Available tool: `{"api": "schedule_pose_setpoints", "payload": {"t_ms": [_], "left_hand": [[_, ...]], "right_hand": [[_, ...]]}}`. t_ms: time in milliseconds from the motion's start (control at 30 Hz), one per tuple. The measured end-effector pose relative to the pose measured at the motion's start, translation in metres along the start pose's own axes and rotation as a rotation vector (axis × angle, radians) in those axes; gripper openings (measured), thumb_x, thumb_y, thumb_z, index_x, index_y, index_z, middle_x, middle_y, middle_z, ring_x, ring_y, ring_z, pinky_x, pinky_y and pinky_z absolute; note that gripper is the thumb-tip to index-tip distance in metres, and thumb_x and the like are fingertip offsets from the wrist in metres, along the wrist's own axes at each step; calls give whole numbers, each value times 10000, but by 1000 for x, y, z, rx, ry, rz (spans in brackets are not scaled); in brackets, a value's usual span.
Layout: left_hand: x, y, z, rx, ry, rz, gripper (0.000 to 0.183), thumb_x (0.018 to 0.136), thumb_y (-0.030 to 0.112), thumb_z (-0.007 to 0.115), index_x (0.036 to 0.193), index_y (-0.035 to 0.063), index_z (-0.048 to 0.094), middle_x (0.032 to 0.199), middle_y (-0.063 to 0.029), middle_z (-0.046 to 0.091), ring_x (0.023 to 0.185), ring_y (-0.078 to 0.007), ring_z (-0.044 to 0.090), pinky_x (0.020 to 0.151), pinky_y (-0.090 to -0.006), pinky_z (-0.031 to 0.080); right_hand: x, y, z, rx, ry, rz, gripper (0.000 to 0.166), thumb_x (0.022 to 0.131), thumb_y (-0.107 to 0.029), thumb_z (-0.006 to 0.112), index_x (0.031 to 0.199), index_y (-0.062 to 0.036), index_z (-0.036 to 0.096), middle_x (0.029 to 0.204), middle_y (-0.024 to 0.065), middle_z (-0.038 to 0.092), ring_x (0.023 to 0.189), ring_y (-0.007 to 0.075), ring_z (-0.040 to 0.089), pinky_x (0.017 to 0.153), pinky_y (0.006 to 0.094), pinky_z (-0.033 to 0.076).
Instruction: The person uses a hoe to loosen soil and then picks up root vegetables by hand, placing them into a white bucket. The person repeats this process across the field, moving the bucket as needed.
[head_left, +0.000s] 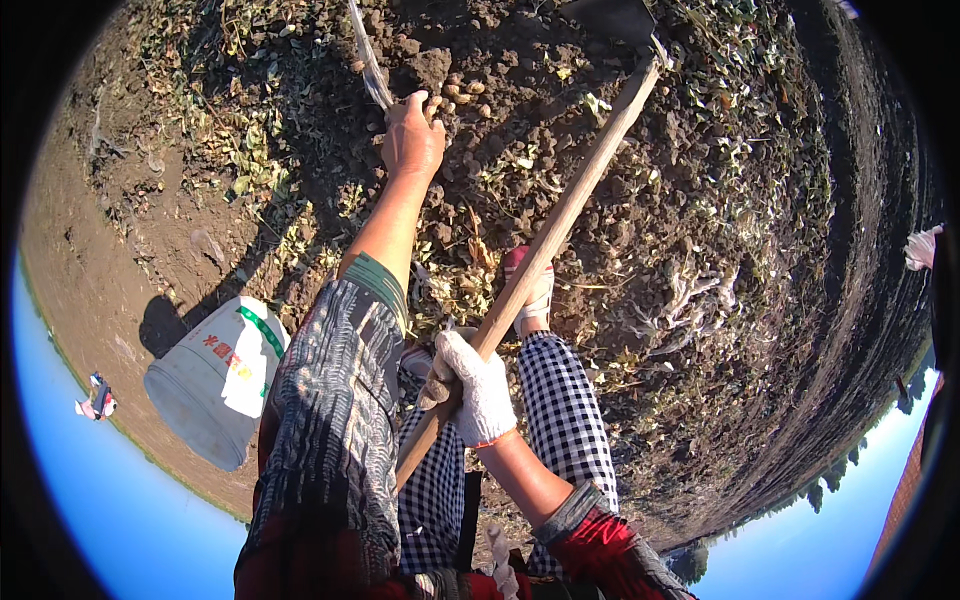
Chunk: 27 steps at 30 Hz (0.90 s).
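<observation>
My bare left hand (414, 135) reaches down to the soil, its fingers closed on the lower end of a whitish strip of plastic film (367, 56). Several peanuts in their shells (461, 90) lie on the dirt beside the fingertips. In a white knitted glove, my right hand (469, 386) grips the wooden handle (559, 217) of a hoe. The handle slants up to the right, and its dark metal blade (615, 19) rests at the top of the view, in part cut off.
A white plastic bucket (202, 405) lies on its side at the left. Dry leaves and clods cover the ground around my feet. Crumpled plastic film (694, 300) lies at the right. Another person (97, 397) is far off at the left; a whitish-pink thing (922, 247) shows at the right edge.
</observation>
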<state>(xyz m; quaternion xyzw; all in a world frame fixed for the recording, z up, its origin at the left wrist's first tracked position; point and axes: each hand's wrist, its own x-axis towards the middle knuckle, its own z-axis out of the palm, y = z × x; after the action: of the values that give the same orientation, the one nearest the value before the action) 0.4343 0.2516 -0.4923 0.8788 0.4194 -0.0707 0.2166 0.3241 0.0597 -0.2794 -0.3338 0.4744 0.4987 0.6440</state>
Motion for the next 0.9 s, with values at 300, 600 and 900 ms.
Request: {"api": "schedule_pose_setpoints", "payload": {"t_ms": [300, 600, 900], "left_hand": [[-4, 20, 5, -127, -270, 40, 211, 864, 203, 669, 971, 178, 490, 888, -89, 696, 850, -343, 669, 666, -453, 489], [36, 24, 13, 54, -142, 225, 368, 882, 163, 610, 1245, 207, 574, 988, -120, 682, 925, -331, 666, 775, -423, 524], [33, 20, 14, 207, -299, 140, 251, 912, 159, 588, 1163, 171, 591, 1066, -143, 662, 960, -342, 659, 806, -454, 518]], "right_hand": [[9, 3, -15, -24, 6, -50, 222, 904, -214, 646, 961, -43, 517, 648, 13, 453, 510, 127, 450, 463, 275, 400], [4, 1, -10, 3, 8, 33, 203, 897, -211, 650, 936, -58, 523, 649, 15, 464, 520, 136, 481, 485, 289, 448], [5, -3, -4, 53, -6, 88, 205, 885, -201, 670, 933, -50, 539, 670, 16, 492, 531, 125, 490, 503, 282, 453]]}}
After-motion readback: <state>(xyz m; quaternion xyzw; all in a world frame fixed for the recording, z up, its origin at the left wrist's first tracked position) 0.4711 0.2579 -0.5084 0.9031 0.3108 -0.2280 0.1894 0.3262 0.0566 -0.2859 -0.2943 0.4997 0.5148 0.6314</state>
